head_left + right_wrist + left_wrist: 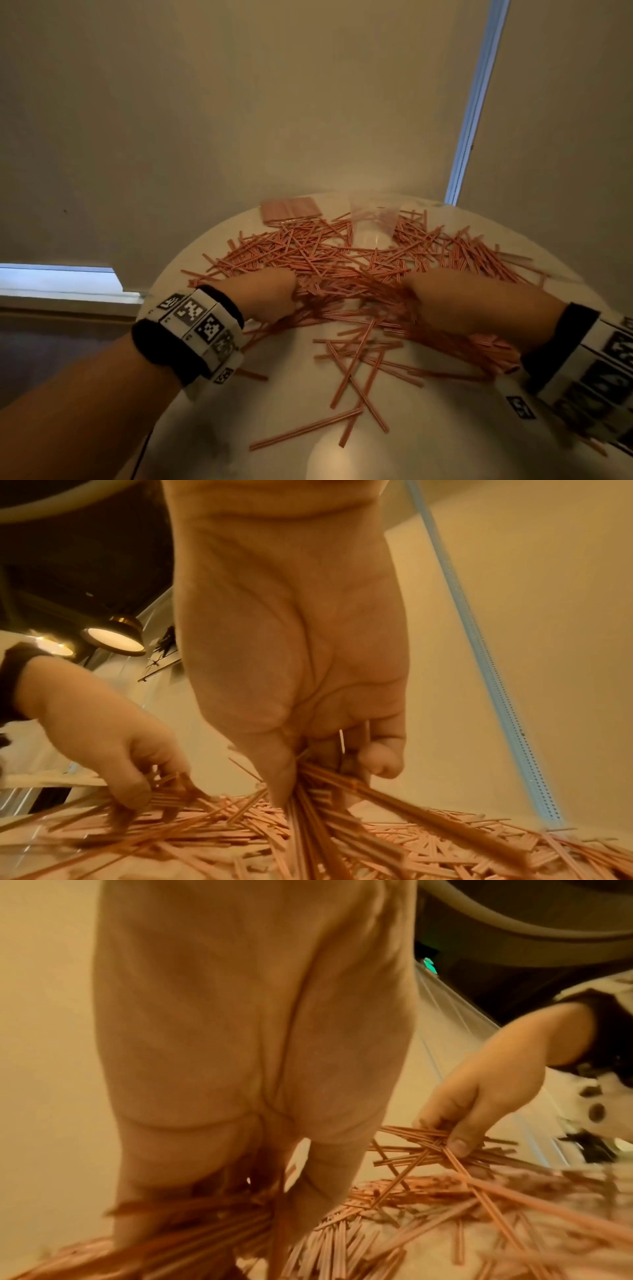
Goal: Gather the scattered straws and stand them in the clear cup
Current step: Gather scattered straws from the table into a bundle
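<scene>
Several thin red-and-white striped straws lie strewn in a heap over the round white table. The clear cup stands upright at the far side of the heap, with straws around its base. My left hand digs into the left part of the heap, and its fingers curl round a bundle of straws. My right hand reaches in from the right, and its thumb and fingers grip another bundle. Both sets of fingertips are buried among the straws in the head view.
A flat pack of the same straws lies at the table's far left edge, behind the heap. Loose straws reach toward the near edge. A beige blind hangs behind the table, and a bright window strip runs down at the right.
</scene>
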Tool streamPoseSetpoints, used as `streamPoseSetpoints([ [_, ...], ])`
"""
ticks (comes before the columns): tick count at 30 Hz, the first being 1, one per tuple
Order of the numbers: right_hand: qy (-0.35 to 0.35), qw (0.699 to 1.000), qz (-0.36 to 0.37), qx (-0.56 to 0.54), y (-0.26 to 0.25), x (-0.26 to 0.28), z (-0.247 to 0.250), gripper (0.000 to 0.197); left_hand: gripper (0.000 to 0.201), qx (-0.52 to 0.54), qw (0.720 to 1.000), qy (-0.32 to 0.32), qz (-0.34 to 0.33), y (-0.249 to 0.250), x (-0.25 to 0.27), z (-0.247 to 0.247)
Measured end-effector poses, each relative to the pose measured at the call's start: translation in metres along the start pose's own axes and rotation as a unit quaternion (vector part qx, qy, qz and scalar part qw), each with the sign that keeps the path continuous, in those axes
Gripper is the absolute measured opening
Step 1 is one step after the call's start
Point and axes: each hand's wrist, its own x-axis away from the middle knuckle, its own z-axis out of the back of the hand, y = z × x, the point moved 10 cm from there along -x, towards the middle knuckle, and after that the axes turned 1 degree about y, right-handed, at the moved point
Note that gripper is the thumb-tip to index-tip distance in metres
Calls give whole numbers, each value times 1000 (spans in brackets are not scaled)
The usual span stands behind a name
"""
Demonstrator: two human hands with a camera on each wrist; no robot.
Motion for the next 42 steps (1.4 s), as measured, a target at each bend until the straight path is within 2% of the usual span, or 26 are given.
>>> streamPoseSetpoints([
  [5, 47, 993, -30, -102, 9, -3, 21, 10, 16, 133, 989, 50, 47, -19, 5, 19],
  [11, 94, 976, -53, -188, 8, -5, 33, 4, 24, 271, 953, 124, 53, -16, -6, 42],
  [12, 106, 971, -50, -210, 6, -6, 37, 8, 29, 281, 947, 143, 59, -15, -8, 45],
  [14, 131, 961, -49, -238, 2, -11, 43, 32, 35, 311, 931, 177, 68, -13, -14, 50],
  [16, 158, 953, -51, -252, -2, -18, 49, 40, 40, 363, 911, 184, 66, -8, -22, 50],
  [18, 177, 941, -49, -284, -4, -29, 53, 38, 47, 444, 879, 165, 57, -3, -30, 45],
  [21, 198, 932, -39, -300, -14, -46, 60, 27, 82, 567, 808, 155, 24, 6, -42, 46],
  [22, 201, 932, -32, -298, -20, -54, 64, 21, 88, 595, 788, 156, 10, 10, -47, 49],
  [24, 190, 946, -1, -262, -40, -70, 70, 19, 77, 626, 766, 148, 3, 16, -60, 51],
  [27, 155, 955, 39, -248, -60, -91, 74, 27, 47, 657, 738, 144, 51, 6, -83, 50],
  [31, 121, 956, 65, -261, -55, -105, 78, 17, 37, 705, 681, 178, 92, -23, -107, 58],
  [33, 86, 958, 67, -265, -48, -108, 71, 11, 33, 738, 636, 205, 97, -35, -113, 64],
  [35, 82, 957, 67, -270, -39, -111, 68, 8, 33, 777, 581, 220, 99, -44, -117, 65],
  [38, 58, 928, 73, -360, -30, -114, 61, 6, 29, 834, 490, 229, 109, -60, -123, 61],
  [40, 54, 927, 67, -366, -24, -115, 60, 5, 20, 857, 447, 231, 109, -69, -128, 57],
  [42, 49, 926, 57, -369, -18, -116, 61, 10, 21, 876, 411, 232, 101, -75, -131, 53],
])
